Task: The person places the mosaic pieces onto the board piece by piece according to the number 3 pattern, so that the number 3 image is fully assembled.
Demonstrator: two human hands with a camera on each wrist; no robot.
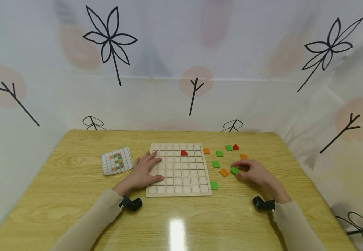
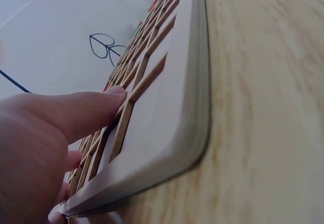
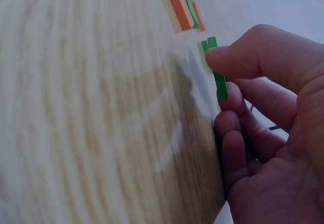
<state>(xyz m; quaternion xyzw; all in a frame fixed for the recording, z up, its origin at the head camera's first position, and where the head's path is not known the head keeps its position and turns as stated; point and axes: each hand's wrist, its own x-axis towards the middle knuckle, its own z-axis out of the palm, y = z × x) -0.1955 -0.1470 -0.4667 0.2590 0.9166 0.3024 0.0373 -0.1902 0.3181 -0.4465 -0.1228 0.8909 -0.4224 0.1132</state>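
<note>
A pale wooden grid board [image 1: 178, 195] lies on the table, with one red quarter-round tile [image 1: 184, 153] in a cell near its top. My left hand [image 1: 143, 171] rests on the board's left edge, fingers spread; its thumb touches the grid in the left wrist view. To the right of the board, my right hand [image 1: 254, 171] pinches a green square tile [image 1: 234, 170] between thumb and fingers. Seen close in the right wrist view, that green tile [image 3: 218, 77] is held on edge, the thumb against one face.
Loose green tiles [image 1: 216, 164], orange tiles [image 1: 223, 172] and a red tile [image 1: 236, 147] lie right of the board. One green tile [image 1: 214, 185] sits against its lower right edge. A printed pattern card [image 1: 117, 161] lies left of the board. A patterned cloth [image 1: 156, 104] hangs behind the table.
</note>
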